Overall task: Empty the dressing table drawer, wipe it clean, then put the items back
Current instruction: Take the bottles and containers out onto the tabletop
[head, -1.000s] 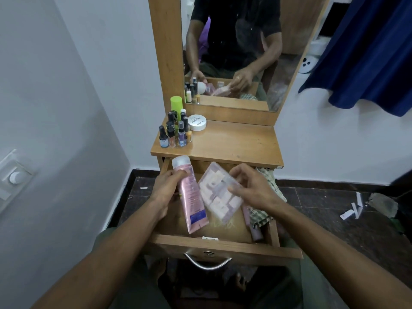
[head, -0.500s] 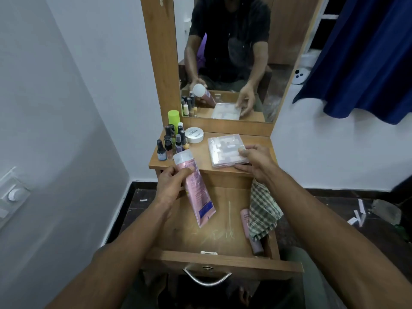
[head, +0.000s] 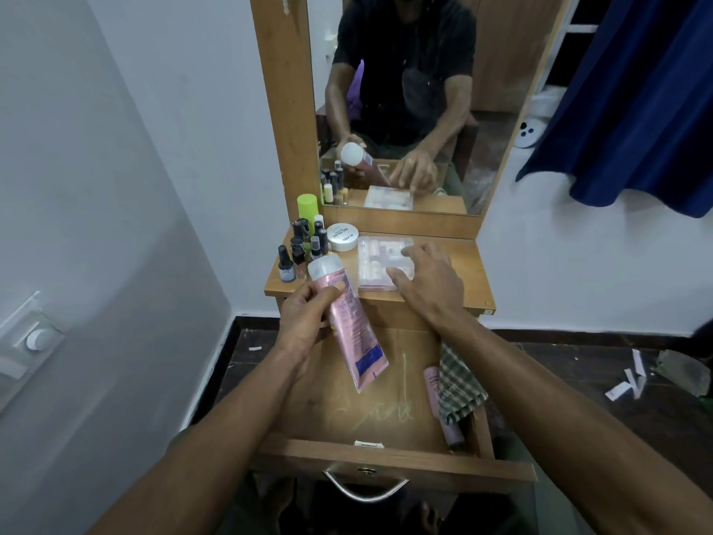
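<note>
Gripping the pink tube (head: 349, 326) near its white cap, the left hand (head: 304, 322) holds it tilted above the open drawer (head: 370, 403), cap end up and level with the front edge of the worktop (head: 451, 279). The right hand (head: 428, 281) has an open grip: its fingers are spread and rest lightly on the clear plastic case (head: 380, 262), which lies flat on the worktop just beside the white round tin (head: 342, 236).

Change: one second ago the case was held by the right hand over the drawer; half a second ago it was being set down at the worktop's front edge; now it sits further back and the fingers are relaxed on it. Judgement: the case is delivered, and the tube is likely the next item to go up.

The cluster of small bottles (head: 304, 245) stands at the worktop's left end, as in both earlier frames. Remaining in the drawer along its right wall: a second pink tube (head: 438, 395) and a checked cloth (head: 459, 384). Emptying is therefore not complete, and wiping has not started
</note>
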